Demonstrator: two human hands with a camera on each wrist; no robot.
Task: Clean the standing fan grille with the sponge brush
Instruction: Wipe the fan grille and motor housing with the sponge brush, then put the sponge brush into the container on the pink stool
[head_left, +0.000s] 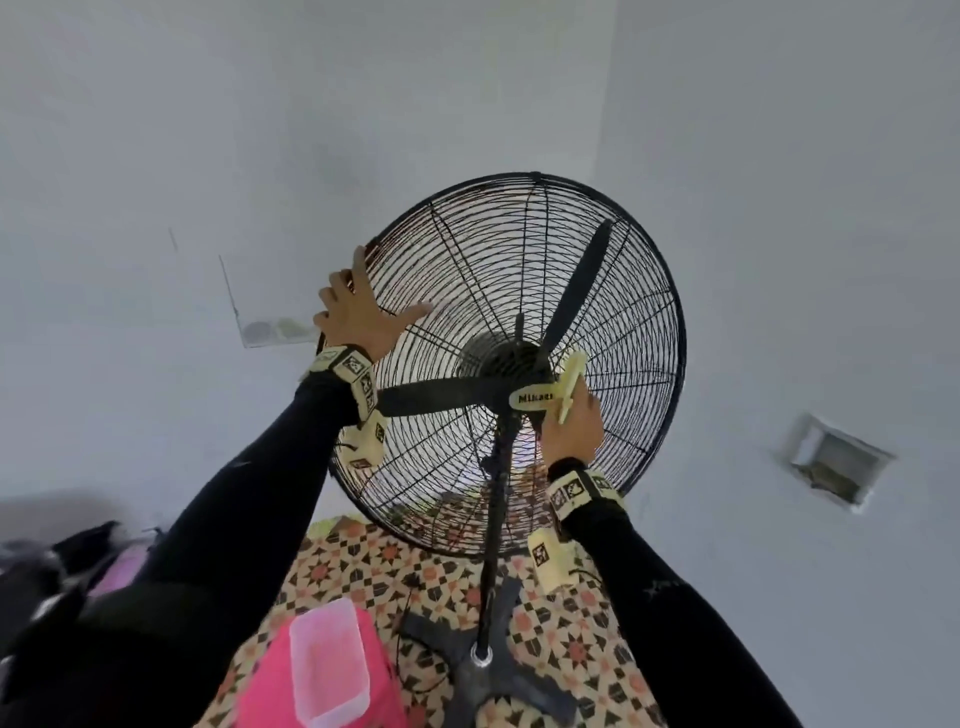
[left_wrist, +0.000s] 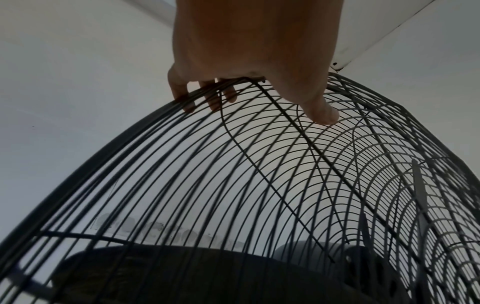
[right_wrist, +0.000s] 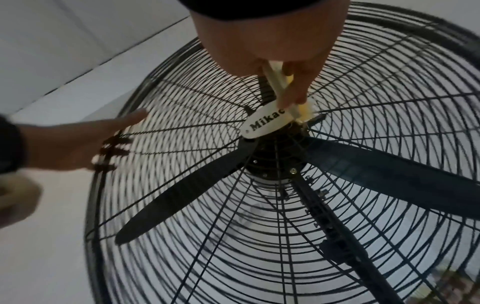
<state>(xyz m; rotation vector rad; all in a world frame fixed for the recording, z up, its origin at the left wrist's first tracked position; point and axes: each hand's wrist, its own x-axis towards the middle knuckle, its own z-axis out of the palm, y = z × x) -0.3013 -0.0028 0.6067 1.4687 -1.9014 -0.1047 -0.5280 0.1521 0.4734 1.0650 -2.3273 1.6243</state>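
Observation:
A big black standing fan grille (head_left: 613, 291) faces me, with dark blades behind its wires. My left hand (head_left: 363, 312) grips the grille's upper left rim. In the left wrist view the fingers (left_wrist: 182, 90) curl over the rim wires (left_wrist: 207, 164) and the thumb lies on the front. My right hand (head_left: 571, 431) holds a pale yellow sponge brush (head_left: 571, 379) by its handle. The brush head (right_wrist: 303, 113) touches the grille centre just right of the oval white badge (right_wrist: 262, 123). The left hand (right_wrist: 72, 144) also shows on the rim in the right wrist view.
The fan's pole runs down to a dark cross base (head_left: 483, 660) on a patterned floor (head_left: 571, 623). A pink bin with a clear lid (head_left: 322, 670) stands left of the base. Dark items (head_left: 52, 571) lie at far left. A wall recess (head_left: 836, 462) is at right.

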